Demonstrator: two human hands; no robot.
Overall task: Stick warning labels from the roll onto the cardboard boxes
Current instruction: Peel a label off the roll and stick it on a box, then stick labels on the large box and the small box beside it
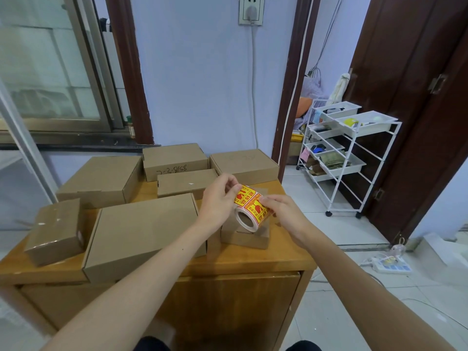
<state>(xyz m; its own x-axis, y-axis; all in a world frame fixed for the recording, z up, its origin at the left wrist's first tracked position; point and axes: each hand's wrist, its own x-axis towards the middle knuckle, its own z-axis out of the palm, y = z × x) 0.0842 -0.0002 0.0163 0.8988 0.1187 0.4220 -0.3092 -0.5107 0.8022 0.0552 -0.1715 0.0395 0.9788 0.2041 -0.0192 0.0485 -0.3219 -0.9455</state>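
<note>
From the head camera, both hands met over the right part of the wooden table [253, 259], clamped on a roll of warning labels [249, 209] held in the air just above a small cardboard box [247, 236]. The left hand [217, 201] pinched the far edge of the roll's yellow-and-red printed strip between thumb and fingers, while the right hand [283, 211] pressed its fingertips on the near labels; the roll's open core faced the camera. All the cardboard boxes on the table were closed, so their contents could not be seen: a large flat box [144, 231] near the front, a taped box [55, 231] tilted at the left edge, a big box [101, 178] behind it, a box with handwritten numbers [174, 160] at the back, a lower box [186, 182] in front of that, and another box [244, 164] at the back right. Beyond the table stood a white wire trolley [349, 158], its pulled-out trays holding small mixed items too small to identify.
</note>
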